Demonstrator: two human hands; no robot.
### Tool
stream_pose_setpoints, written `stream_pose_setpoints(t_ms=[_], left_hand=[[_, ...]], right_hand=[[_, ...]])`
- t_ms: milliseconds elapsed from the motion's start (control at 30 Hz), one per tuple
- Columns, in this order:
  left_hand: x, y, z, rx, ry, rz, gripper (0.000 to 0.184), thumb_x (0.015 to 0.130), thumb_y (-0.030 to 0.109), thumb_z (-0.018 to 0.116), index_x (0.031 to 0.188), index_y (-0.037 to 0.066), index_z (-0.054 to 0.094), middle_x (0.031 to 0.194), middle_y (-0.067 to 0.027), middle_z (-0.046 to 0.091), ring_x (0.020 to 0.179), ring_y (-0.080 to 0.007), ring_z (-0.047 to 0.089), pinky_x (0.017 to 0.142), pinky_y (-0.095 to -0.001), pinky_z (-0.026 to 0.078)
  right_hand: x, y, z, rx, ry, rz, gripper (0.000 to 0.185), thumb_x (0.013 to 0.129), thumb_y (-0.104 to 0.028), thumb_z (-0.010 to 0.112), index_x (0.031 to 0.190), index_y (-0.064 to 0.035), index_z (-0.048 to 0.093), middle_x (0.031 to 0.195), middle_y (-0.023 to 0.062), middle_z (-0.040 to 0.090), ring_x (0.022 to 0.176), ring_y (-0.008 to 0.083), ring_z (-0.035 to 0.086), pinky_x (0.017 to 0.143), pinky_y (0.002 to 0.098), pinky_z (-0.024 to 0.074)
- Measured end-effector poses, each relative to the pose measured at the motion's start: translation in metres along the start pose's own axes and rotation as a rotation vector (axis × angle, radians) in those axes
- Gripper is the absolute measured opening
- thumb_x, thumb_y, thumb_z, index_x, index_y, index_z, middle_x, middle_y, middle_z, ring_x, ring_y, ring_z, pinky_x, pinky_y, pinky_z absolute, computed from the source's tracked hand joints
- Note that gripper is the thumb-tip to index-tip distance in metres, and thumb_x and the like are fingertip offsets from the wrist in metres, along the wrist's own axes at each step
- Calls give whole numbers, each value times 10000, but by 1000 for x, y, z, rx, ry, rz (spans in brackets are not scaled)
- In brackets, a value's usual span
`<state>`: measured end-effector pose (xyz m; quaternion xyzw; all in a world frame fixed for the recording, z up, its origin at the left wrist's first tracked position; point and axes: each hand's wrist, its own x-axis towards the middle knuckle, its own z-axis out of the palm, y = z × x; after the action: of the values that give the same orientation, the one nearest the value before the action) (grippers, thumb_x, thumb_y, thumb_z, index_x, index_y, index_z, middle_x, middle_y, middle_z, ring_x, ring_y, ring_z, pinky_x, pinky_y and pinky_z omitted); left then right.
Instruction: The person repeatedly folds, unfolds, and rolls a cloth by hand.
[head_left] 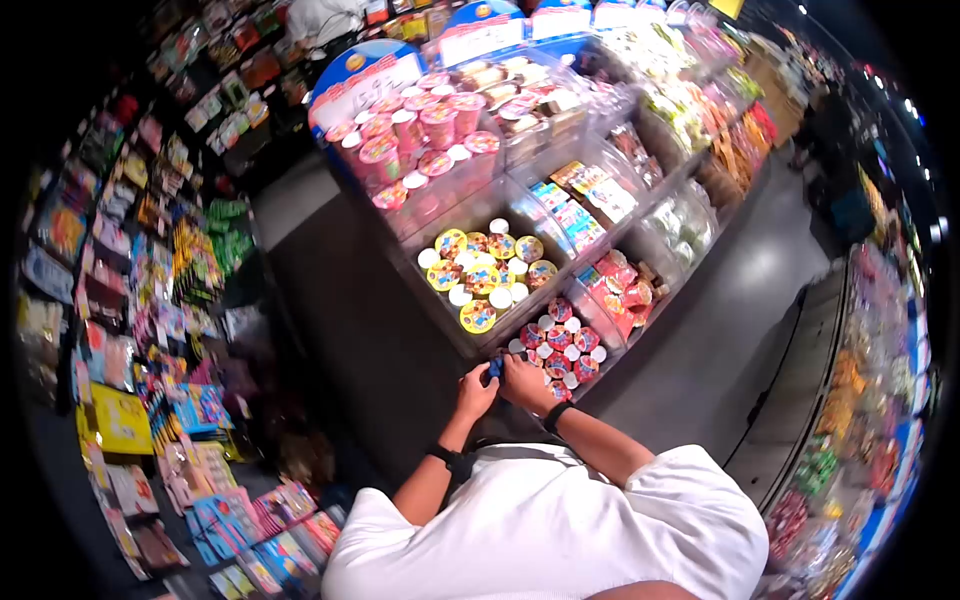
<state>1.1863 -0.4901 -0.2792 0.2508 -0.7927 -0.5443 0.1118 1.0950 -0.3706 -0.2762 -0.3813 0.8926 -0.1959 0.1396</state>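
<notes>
My left hand (476,392) and my right hand (527,384) meet in front of my chest, at the near corner of a clear-walled display bin. Between them is a small dark blue thing (495,369), too small and blurred to name. The left fingers are closed on it, and the right fingers curl in against its other side. Just beyond the right hand lie red-lidded cups (560,338) with white lids among them. Yellow-lidded cups (480,278) fill the compartment ahead and slightly left. A dark band circles each wrist.
Pink-lidded cups (437,125) stand under a blue and white price sign (370,88). More compartments hold boxed and wrapped snacks (582,207). Shelves of packaged goods (185,270) line the left, another stocked counter (835,400) the right. Grey floor (690,330) runs alongside the bins.
</notes>
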Motion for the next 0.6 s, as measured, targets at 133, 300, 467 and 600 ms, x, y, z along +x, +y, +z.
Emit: stream_pose_setpoints(t_ms=[133,300,467,600], left_hand=[[-7,34,-1,209,-163,212,584,762,-63,488,1345,-58,493,1398,-268,478,1327,-385,441,1124,-400,351],[-21,34,15,652,-358,443,677,776,-112,528,1428,-8,381,1457,-265,394,1359,-401,378,1136,-470,309],[-49,43,31,571,-603,519,631,729,-126,549,1338,15,468,1342,-272,478,1235,-441,468,1055,-462,396],[-59,55,50,550,-884,564,590,690,-117,598,1259,4,502,1211,-270,536,1116,-456,529,963,-481,454]], right_hand=[[3,-1,21,113,232,-35,316,810,-211,630,1040,-23,524,918,174,597,793,368,640,624,462,524],[-32,9,27,150,309,-13,217,833,-187,578,955,-7,571,896,178,602,726,362,638,561,459,507],[-115,37,23,-237,294,-160,381,833,-181,543,1127,55,602,1262,199,542,1147,316,490,968,388,404],[-159,60,27,-338,232,-182,333,771,-230,618,988,13,690,1267,168,543,1229,318,442,996,386,385]])
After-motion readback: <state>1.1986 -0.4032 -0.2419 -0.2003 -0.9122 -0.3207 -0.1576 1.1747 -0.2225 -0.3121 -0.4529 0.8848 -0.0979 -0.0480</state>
